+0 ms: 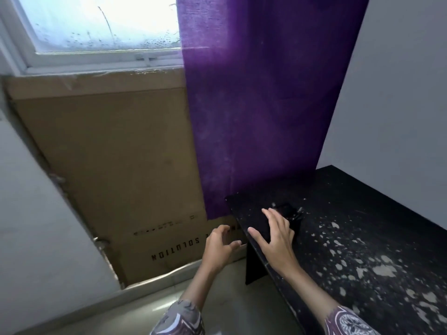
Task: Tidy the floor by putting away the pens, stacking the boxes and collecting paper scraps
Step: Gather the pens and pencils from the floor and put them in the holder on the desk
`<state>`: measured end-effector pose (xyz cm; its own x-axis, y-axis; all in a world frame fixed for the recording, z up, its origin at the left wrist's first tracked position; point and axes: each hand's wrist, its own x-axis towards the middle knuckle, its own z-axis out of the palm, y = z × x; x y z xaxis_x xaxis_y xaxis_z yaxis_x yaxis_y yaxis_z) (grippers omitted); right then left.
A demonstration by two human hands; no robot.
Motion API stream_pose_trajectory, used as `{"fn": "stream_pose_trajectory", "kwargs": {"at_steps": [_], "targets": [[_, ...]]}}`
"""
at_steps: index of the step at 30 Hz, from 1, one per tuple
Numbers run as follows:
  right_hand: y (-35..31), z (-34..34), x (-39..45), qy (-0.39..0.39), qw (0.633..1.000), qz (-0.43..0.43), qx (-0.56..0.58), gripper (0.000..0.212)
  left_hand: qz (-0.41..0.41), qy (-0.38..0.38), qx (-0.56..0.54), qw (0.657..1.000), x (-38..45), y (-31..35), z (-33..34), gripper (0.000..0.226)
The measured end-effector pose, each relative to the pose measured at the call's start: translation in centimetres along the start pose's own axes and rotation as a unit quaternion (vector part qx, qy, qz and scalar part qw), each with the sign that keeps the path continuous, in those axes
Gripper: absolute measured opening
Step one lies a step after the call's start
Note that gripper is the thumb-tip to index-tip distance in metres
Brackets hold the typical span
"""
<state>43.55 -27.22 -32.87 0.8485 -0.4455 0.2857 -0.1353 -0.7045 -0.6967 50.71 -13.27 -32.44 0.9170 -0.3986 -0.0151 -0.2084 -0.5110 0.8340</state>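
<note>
At nine o'clock a flattened cardboard box leans against the wall under the window, upside-down print at its foot. The left hand hovers at six o'clock before that print, fingers curled, gripping nothing. Just right, the right hand lies spread and released on the black table, fingertips touching a small dark object; what it is I cannot tell. A purple curtain hangs at twelve.
</note>
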Motion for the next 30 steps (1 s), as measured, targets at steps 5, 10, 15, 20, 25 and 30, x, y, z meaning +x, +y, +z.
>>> {"fn": "stream_pose_trajectory", "kwargs": {"at_steps": [5,10,15,20,25,30], "targets": [[-4.5,4.4,-5.4,-0.038,0.999,-0.008,0.0,0.09,-0.058,0.024,-0.005,0.998,-6.3,-5.2,-5.8,0.054],[-9.4,8.9,-11.7,-0.072,0.997,0.003,0.024,0.091,-0.117,0.043,0.007,0.992,-13.6,-12.1,-12.5,0.052],[-14.3,12.9,-18.2,-0.09,0.993,0.016,0.068,0.083,-0.17,0.077,-0.005,0.982,-20.4,-18.3,-18.8,0.051],[-17.4,16.8,-23.7,-0.113,0.99,0.018,0.086,0.071,-0.218,0.115,-0.046,0.968,-25.8,-22.9,-23.4,0.048],[-18.2,21.4,-28.3,-0.167,0.982,0.028,0.084,0.073,-0.253,0.114,-0.059,0.959,-30.3,-27.5,-25.0,0.049],[-16.5,26.9,-31.7,-0.236,0.968,0.033,0.075,0.055,-0.295,0.113,-0.07,0.946,-33.2,-33.2,-23.8,0.048]]}}
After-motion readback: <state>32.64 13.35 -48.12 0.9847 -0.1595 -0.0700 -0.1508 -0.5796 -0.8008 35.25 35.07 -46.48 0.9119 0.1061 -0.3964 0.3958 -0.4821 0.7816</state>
